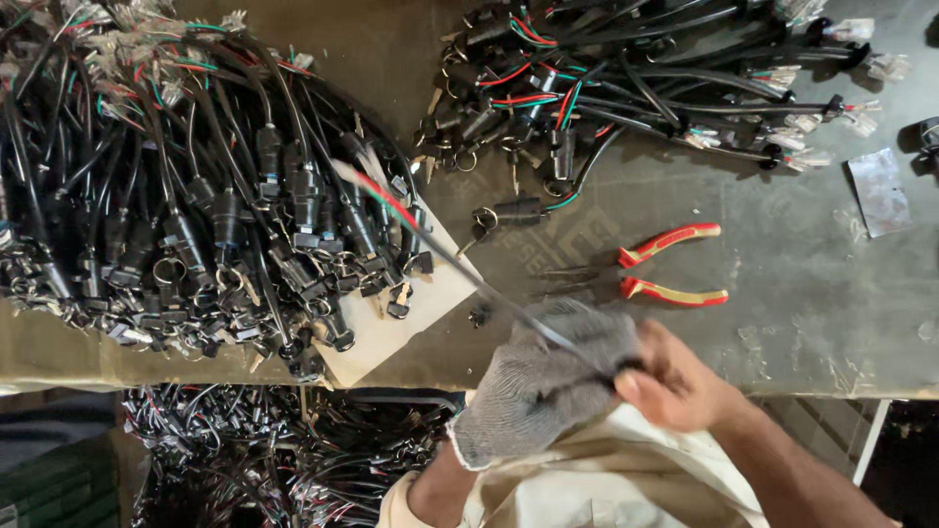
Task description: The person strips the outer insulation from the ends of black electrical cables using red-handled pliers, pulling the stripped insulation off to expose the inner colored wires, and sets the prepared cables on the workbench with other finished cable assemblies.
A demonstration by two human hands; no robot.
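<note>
Gloved left hand [543,386] and bare right hand [670,381] both closed on the near end of a black cable [460,264], which runs up-left w/ its blurred red/green wire tip over the left harness pile [196,196]. Risk: the tip could snag that pile and drag units off the table edge [59,367]; bare fingers could get nicked.

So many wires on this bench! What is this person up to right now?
A person holds one black sleeved cable with red and green wire ends in both hands: the left hand in a grey knitted glove and the bare right hand. It stretches up towards the large heap of black cable assemblies. A smaller pile and red-handled pliers lie on the grey worktable.
</note>
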